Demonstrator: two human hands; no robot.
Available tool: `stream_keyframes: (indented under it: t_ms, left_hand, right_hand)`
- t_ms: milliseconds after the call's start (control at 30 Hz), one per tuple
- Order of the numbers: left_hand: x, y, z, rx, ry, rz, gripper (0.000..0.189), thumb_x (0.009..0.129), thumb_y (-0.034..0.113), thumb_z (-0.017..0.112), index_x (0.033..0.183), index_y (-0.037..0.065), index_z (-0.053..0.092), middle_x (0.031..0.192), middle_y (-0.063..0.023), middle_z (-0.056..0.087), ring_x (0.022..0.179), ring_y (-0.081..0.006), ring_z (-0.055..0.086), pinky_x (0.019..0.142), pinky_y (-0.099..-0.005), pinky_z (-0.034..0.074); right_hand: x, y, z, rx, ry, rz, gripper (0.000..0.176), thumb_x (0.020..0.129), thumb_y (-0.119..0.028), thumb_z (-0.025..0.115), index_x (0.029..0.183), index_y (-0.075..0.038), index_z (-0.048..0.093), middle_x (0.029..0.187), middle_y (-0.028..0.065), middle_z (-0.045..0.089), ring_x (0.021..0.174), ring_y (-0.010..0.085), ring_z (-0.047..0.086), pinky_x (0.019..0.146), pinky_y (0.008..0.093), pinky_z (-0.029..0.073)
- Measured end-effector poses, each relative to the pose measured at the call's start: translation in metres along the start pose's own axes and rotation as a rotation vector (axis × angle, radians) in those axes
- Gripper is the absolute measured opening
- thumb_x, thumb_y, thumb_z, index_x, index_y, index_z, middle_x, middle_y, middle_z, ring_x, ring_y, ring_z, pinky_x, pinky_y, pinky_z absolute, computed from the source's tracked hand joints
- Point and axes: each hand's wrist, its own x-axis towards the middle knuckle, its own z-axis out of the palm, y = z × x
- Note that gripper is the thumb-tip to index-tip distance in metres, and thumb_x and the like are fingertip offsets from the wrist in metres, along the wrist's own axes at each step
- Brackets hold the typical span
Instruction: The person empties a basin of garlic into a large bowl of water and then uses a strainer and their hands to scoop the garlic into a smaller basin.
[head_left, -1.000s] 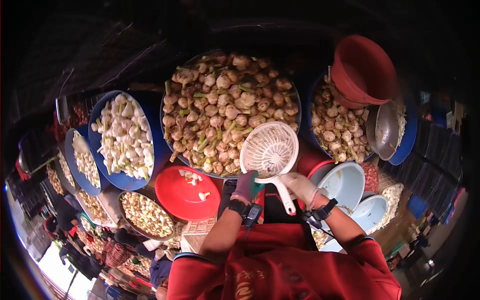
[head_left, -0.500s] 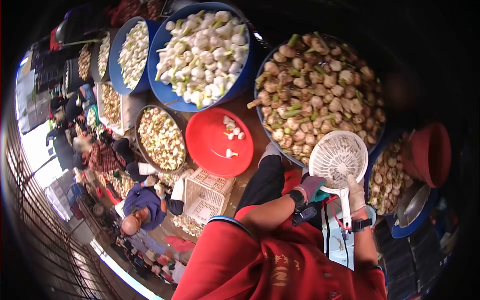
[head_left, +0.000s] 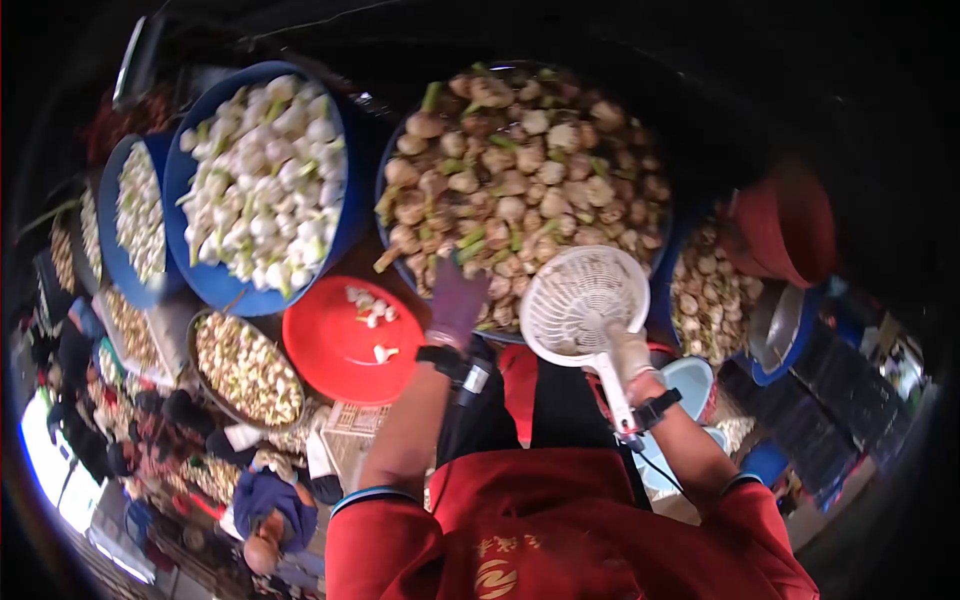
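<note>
My right hand (head_left: 628, 355), in a pale glove, grips the white plastic strainer (head_left: 586, 300) near its handle, over the front edge of a big tub of brownish garlic bulbs (head_left: 530, 170). The strainer's bowl holds no bulbs. My left hand (head_left: 458, 300), in a purple and green glove, reaches to the bulbs at the tub's near left edge. Its fingertips are dark and partly hidden, so whether they hold a bulb does not show. Beside that hand lies a red basin (head_left: 350, 340) with several white bulbs.
Blue tubs of white garlic (head_left: 265, 190) stand at the left, with a metal pan of garlic (head_left: 247, 368) below. At the right are a smaller tub of bulbs (head_left: 708, 295), a red bucket (head_left: 785, 228) and light-blue basins (head_left: 688, 385). A person (head_left: 272, 520) works at the lower left.
My left hand has left the strainer and moved to the garlic tub's left edge. The strainer stays in my right hand. The camera view has turned, shifting the tubs leftward.
</note>
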Motion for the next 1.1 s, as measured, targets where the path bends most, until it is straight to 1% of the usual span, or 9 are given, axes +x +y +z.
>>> stream_keyframes:
  t_ms: [67,433,533,633,667,867,933,1000,1100]
  left_hand:
    - [0.023,0.015,-0.019,0.184,0.013,0.141,0.072,0.075,0.025,0.065,0.137,0.002,0.035,0.134,-0.0277,0.039,0.127,-0.0412,0.036,0.105,-0.0418,0.033]
    - [0.082,0.015,0.025,0.082,-0.397,0.031,0.108,0.068,0.018,0.064,0.146,0.006,-0.009,0.143,-0.0281,0.029,0.131,-0.0367,0.035,0.107,-0.0362,0.031]
    - [0.074,0.032,0.013,0.112,-0.449,-0.036,0.107,0.069,0.019,0.064,0.146,0.007,-0.01,0.144,-0.0294,0.027,0.13,-0.0367,0.036,0.106,-0.0359,0.032]
    - [0.052,0.033,0.013,0.288,-0.498,-0.001,0.103,0.068,0.023,0.067,0.147,0.006,0.002,0.143,-0.03,0.027,0.129,-0.0403,0.036,0.104,-0.0394,0.035]
    - [0.043,0.024,0.017,0.475,-0.466,0.113,0.102,0.067,0.023,0.068,0.147,0.006,0.007,0.143,-0.0297,0.027,0.128,-0.0415,0.035,0.103,-0.0409,0.036]
    - [0.01,0.015,0.008,0.246,-0.395,0.302,0.097,0.067,0.026,0.07,0.146,0.006,0.018,0.141,-0.0234,0.032,0.132,-0.0403,0.03,0.109,-0.0399,0.027]
    - [0.009,0.009,0.006,0.006,-0.523,0.246,0.096,0.067,0.026,0.07,0.145,0.007,0.02,0.141,-0.0234,0.033,0.133,-0.0394,0.028,0.11,-0.04,0.026]
    - [0.007,0.01,0.011,0.036,-0.483,0.288,0.097,0.066,0.027,0.071,0.146,0.009,0.018,0.144,-0.0251,0.027,0.134,-0.0412,0.023,0.11,-0.0416,0.025]
    - [0.011,0.016,0.024,0.189,-0.304,0.13,0.104,0.066,0.029,0.072,0.147,0.011,0.01,0.148,-0.0283,0.012,0.136,-0.045,0.014,0.111,-0.0456,0.019]
  right_hand:
    - [-0.046,-0.054,0.034,0.055,0.038,0.121,0.058,0.08,-0.028,0.066,0.122,-0.003,0.034,0.097,0.0169,0.057,0.077,0.0268,0.061,0.065,0.0373,0.052]
    - [-0.009,0.024,0.063,-0.349,0.495,-0.313,0.071,0.077,-0.03,0.066,0.13,-0.002,0.029,0.107,0.0252,0.059,0.097,0.0368,0.06,0.084,0.0379,0.046]
    - [-0.026,0.001,0.049,-0.177,0.259,-0.149,0.076,0.079,-0.027,0.066,0.135,0.003,0.026,0.124,0.0269,0.05,0.112,0.0356,0.052,0.097,0.0378,0.038]
    - [-0.005,0.012,0.015,-0.168,0.034,-0.216,0.066,0.078,-0.023,0.068,0.13,-0.001,0.033,0.112,0.0211,0.057,0.102,0.031,0.058,0.09,0.0361,0.043]
    - [-0.002,0.012,0.004,-0.1,0.03,-0.263,0.064,0.078,-0.021,0.068,0.128,-0.002,0.034,0.11,0.0195,0.058,0.1,0.0293,0.059,0.088,0.0351,0.044]
    - [-0.028,-0.032,-0.05,-0.068,0.162,-0.335,0.067,0.072,-0.018,0.074,0.125,-0.002,0.036,0.107,0.0186,0.059,0.101,0.0303,0.058,0.089,0.0342,0.045]
    - [-0.036,-0.059,-0.048,-0.497,0.226,-0.343,0.074,0.069,-0.022,0.077,0.126,0.0,0.035,0.104,0.021,0.06,0.101,0.0344,0.058,0.091,0.0345,0.044]
    - [-0.028,-0.061,-0.021,-0.682,0.249,-0.142,0.107,0.066,-0.034,0.076,0.143,0.002,0.01,0.131,0.0327,0.038,0.119,0.0416,0.044,0.101,0.0386,0.037]
    - [-0.023,-0.078,0.01,-0.616,0.288,0.061,0.109,0.063,-0.026,0.077,0.142,0.003,0.007,0.129,0.0309,0.036,0.118,0.0388,0.045,0.1,0.0363,0.04]
